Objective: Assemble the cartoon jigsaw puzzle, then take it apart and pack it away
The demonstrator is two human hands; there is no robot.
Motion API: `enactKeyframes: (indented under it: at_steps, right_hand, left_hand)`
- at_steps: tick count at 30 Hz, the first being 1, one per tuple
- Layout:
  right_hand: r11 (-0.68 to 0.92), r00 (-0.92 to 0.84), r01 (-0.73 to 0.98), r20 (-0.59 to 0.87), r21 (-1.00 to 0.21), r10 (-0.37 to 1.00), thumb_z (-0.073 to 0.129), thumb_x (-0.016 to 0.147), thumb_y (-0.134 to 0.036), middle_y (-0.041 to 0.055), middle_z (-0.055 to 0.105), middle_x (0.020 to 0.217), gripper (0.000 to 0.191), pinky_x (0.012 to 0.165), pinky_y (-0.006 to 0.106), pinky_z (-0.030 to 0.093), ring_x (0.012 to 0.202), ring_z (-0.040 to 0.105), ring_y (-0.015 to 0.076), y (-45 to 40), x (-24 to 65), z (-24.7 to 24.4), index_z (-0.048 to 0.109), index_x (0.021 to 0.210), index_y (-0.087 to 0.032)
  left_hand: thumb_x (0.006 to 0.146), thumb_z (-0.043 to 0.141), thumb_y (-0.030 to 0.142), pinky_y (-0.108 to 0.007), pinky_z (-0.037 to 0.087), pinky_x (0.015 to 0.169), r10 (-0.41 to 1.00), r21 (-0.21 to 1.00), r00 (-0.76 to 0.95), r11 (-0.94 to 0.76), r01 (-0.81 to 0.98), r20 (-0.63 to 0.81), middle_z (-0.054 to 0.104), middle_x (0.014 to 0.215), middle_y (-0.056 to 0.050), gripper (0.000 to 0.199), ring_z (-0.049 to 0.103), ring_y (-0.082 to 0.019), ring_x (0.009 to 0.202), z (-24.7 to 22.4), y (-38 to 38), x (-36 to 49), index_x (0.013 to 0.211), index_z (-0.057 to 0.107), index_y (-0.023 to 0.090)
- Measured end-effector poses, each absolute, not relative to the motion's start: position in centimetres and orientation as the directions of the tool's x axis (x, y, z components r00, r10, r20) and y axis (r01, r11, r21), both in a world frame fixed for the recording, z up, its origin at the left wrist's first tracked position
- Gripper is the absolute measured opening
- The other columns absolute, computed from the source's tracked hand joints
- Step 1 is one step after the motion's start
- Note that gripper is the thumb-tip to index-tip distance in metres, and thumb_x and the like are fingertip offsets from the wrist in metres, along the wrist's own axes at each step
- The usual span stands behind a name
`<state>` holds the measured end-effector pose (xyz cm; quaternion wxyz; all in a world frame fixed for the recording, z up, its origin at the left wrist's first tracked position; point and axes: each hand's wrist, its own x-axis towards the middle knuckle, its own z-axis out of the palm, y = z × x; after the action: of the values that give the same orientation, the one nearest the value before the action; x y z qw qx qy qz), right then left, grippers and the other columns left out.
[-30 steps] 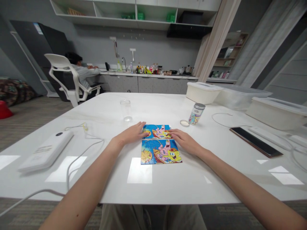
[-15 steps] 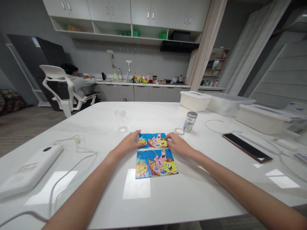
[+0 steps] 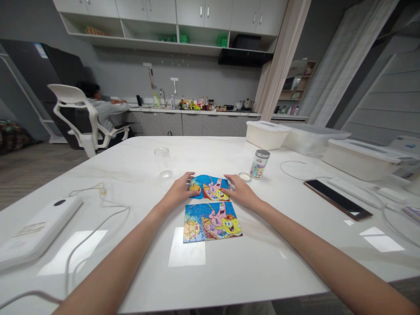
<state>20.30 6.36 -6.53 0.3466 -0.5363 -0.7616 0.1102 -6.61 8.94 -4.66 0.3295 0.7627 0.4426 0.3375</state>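
Observation:
A cartoon picture sheet is held by its two side edges, its top edge bowed upward. My left hand grips the left edge, thumb on the printed face. At the right edge my right hand pinches it the same way, fingers behind. Just in front of the sheet lies a jigsaw puzzle with the same picture, flat on the table, its pieces joined. Beyond my right hand stand a printed can with a silver lid and a ring-shaped lid. A clear jar stands beyond my left hand.
On the white table, a white power strip and cables lie at left. A dark phone-like slab lies at right, with lidded storage boxes behind it. A person sits in a white chair at the far left.
The picture sheet's top edge has risen into a bow between my hands. My right thumb now lies on its face. The view has shifted slightly.

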Motion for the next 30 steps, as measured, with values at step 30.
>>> enactKeyframes:
  at_steps: [30]
  right_hand:
    - [0.209,-0.012,0.179,0.211,-0.961,0.977,0.073,0.058,-0.027,0.008,0.073,0.097,0.032,0.087,0.044,0.054,0.093,0.068,0.0258,5.3,19.4,-5.5,0.06,0.086,-0.019]
  left_hand:
    - [0.055,0.083,0.021,-0.031,0.054,0.068,0.988,0.992,0.119,-0.109,0.066,0.101,0.068,0.076,0.002,0.044,0.067,-0.017,0.072,-4.0,7.3,-4.7,0.083,0.049,0.02]
